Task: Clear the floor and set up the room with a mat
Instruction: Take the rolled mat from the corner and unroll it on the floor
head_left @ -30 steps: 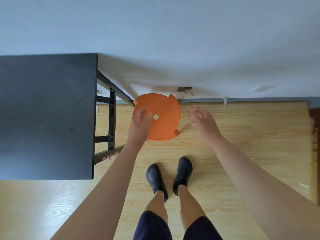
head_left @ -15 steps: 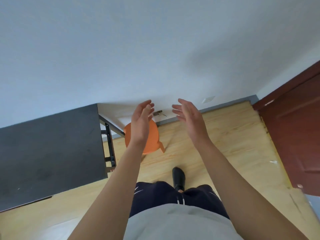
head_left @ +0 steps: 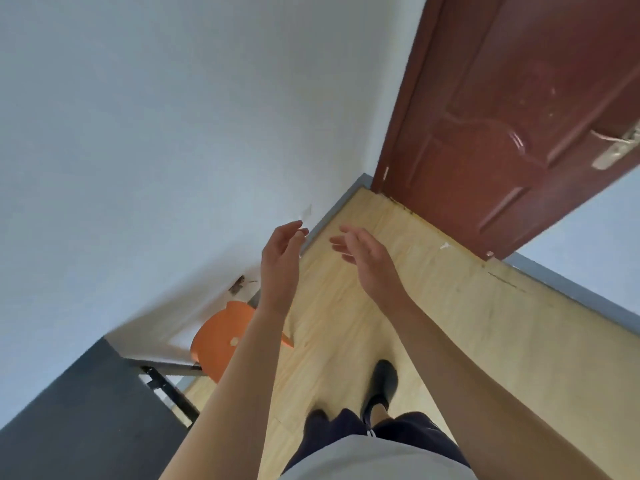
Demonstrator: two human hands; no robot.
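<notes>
An orange plastic stool (head_left: 221, 341) stands on the light wooden floor (head_left: 450, 341) by the white wall, next to the black table (head_left: 86, 417); my left forearm covers part of its seat. My left hand (head_left: 282, 258) is raised in front of me, fingers apart, holding nothing. My right hand (head_left: 367, 261) is raised beside it, palm turned inward, fingers spread and empty. Both hands are well above and clear of the stool. No mat is in view.
A dark red door (head_left: 519, 116) with a metal handle (head_left: 616, 150) stands at the upper right, shut against the floor edge. A grey skirting board (head_left: 571, 292) runs along the walls. My black shoe (head_left: 381, 382) is on the floor below.
The view has swung right and up, from the stool and table towards the door. Both hands left the stool and rose in front of me, empty. The stool stays by the table.
</notes>
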